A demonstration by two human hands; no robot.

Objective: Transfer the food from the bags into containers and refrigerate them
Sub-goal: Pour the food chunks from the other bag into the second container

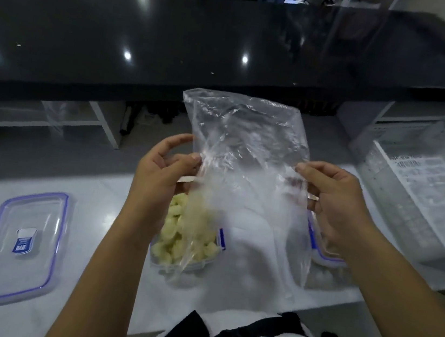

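- White counter running left to right, near edge just in front of the body, far edge meeting a grey step below the black worktop.
- Bare white surface between the lid at far left and the food tub in the middle; more bare surface behind the lid.
- Clear crate crowding the right end of the counter.
- Clear plastic bag held up over the middle of the counter, bottom edge uppermost, mouth hanging down over the tub.
- Left hand pinching the bag's left edge between thumb and fingers.
- Right hand pinching the bag's right edge, fingers curled round it.
- Tub holding pale yellow food pieces, seen partly through the bag; no lid on it.
- Second tub with a blue-edged lid just beyond the right wrist, mostly hidden; pale contents, kind unclear.
- Loose lid lying flat, blue-rimmed, blue label at its centre.
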